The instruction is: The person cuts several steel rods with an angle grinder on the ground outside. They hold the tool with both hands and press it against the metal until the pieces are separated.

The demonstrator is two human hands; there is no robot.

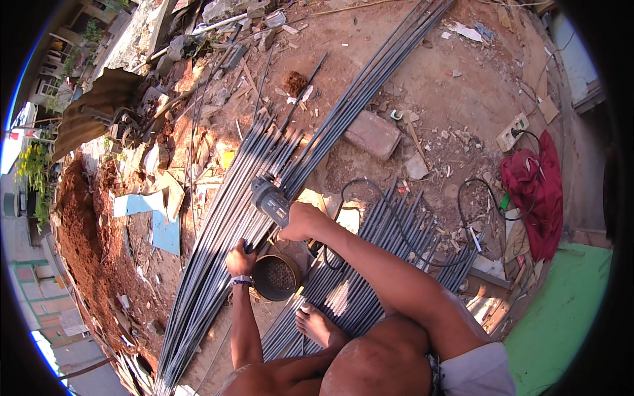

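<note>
Right hand: your right hand (pixel 300 221) is closed around an angle grinder (pixel 271 200).
Left hand: your left hand (pixel 240 259) grips the long steel rods (pixel 218 244).
Nearby: a round metal sieve (pixel 275 277) lies just beside your left wrist.

packages: none I can see | labels: none | signs: none | screens: none | note: scraps of paper and card on the dirt are too small to tell

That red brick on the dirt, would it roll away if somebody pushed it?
Probably not. The brick looks blocky with flat faces and lies flat on the dirt, so it would likely scrape along rather than roll. It is probably heavy for its size and stiff. Its edges look chipped, so a hard knock might crumble them.
</note>
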